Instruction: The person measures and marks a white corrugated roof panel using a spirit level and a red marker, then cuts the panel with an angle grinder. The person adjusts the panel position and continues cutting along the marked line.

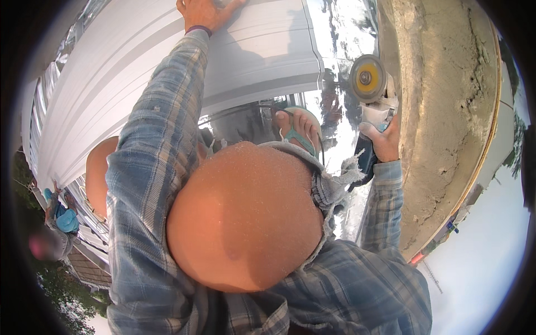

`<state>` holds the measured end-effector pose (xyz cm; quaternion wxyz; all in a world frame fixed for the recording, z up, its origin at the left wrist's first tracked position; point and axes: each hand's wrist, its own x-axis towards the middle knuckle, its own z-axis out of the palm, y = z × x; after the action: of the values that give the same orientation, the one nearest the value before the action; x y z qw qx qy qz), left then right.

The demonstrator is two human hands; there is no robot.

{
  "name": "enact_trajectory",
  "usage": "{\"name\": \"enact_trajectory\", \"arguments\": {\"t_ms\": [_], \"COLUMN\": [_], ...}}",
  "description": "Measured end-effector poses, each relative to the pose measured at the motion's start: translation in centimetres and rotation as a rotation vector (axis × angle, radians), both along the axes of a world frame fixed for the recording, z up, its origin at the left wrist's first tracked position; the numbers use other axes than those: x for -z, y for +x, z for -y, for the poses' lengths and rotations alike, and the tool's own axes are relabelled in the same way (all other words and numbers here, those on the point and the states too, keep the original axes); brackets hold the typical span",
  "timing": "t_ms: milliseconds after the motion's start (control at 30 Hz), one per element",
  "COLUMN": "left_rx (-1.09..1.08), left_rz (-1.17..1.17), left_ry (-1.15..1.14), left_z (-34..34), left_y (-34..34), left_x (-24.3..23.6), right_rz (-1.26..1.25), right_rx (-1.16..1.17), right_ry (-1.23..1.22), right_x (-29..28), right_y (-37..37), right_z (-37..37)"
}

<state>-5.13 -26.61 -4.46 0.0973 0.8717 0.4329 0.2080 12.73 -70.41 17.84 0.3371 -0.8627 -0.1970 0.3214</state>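
My left hand (205,13) rests on a light grey ribbed metal sheet (262,61) at the top of the view, its thumb spread away from the palm. The tips of its other fingers run past the upper edge. On the right, my right hand (385,142) is wrapped round an angle grinder (381,115). The grinder's round disc (365,78), with a yellow middle, faces up between the sheet's cut end and the concrete wall. Whether the disc turns, I cannot tell.
A rough concrete wall top (446,128) runs along my right side. My foot in a green flip-flop (298,131) stands on a shiny, stained surface below the sheet. My bare knee (245,218) fills the middle. Far left, another person (61,218) touches the sheet's far end.
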Motion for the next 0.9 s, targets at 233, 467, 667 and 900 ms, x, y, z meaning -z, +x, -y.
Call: {"name": "enact_trajectory", "arguments": {"t_ms": [233, 467, 667, 900], "left_rx": [0.678, 0.474, 0.500, 0.529], "left_rz": [0.071, -0.464, -0.783, -0.818], "left_ry": [-0.213, -0.191, -0.304, -0.157], "left_z": [12.5, 24.2, 24.7, 25.6], "left_y": [9.0, 10.3, 12.4, 12.3], "left_x": [-10.9, -10.4, -9.9, -11.5], "right_rz": [-0.028, 0.072, 0.073, 0.025], "right_rx": [0.021, -0.052, -0.154, -0.238], "right_ry": [0.350, 0.348, 0.433, 0.193], "right_x": [-1.0, 0.5, 0.4, 2.7], "right_y": [4.3, 7.3, 9.0, 10.7], "right_z": [-2.6, -7.2, -11.8, -16.6]}}
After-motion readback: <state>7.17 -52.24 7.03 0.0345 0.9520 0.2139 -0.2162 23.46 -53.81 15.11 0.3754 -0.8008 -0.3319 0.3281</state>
